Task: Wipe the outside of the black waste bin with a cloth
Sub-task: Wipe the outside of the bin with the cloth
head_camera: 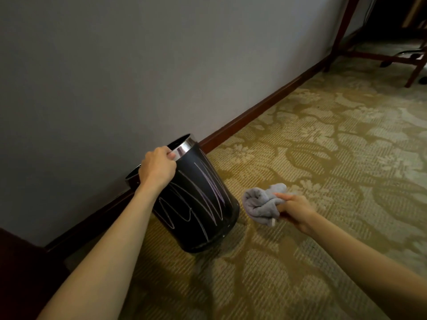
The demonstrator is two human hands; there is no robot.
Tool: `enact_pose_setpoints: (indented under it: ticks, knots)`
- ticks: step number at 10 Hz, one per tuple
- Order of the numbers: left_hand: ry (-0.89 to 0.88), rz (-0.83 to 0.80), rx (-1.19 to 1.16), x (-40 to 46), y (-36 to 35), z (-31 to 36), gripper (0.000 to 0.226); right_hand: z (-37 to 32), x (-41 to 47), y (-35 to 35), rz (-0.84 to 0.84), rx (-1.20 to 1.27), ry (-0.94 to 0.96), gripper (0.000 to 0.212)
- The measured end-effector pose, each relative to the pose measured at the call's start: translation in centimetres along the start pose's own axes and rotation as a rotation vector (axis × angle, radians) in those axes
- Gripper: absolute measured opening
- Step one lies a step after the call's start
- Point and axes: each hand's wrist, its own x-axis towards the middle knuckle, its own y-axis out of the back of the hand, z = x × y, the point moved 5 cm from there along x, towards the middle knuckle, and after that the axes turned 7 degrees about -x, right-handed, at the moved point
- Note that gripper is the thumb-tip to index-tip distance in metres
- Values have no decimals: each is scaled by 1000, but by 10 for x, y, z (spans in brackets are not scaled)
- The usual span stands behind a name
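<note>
Bin held at the rim, cloth beside it.
On the patterned carpet (323, 158) near the wall (115, 65), the black bin (198, 204) shows pale scribbles, no readable writing; left hand (158, 168) clamps its rim, right hand (294, 209) pinches the grey cloth (261, 200).

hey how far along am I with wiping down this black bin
Barely started, it seems. Done: your left hand grips the black waste bin by its metal rim and has it tilted, and your right hand holds the bunched grey cloth. In hand: the cloth is beside the bin, not touching. Left: the pale scribble marks across the side are all unwiped.
</note>
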Motion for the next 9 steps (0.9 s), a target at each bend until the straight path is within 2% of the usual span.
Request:
enact_pose_setpoints:
  ticks: [2,3,4,5,6,7,8,9]
  knots:
    - [-47,-1,35,-7,-12,18,21,31,28,-9,116,28,-142,18]
    - [-86,-10,46,-10,-18,28,22,45,36,-19,140,-458,-51,25]
    - [-118,-18,56,-9,-24,36,24,51,41,-39,115,-627,11,17]
    - [-143,-8,83,-8,-28,43,21,52,51,-60,-21,-1003,146,29]
    - [-163,6,105,-6,-30,46,19,51,59,-64,-103,-1510,305,49]
    - [-173,13,114,-4,-31,47,18,39,56,-65,65,-1873,601,45]
    - [-159,1,107,0,-29,44,19,47,62,-75,-2,-1991,805,43]
    - [-124,-3,79,4,-23,36,21,54,67,-66,-138,-1837,840,39]
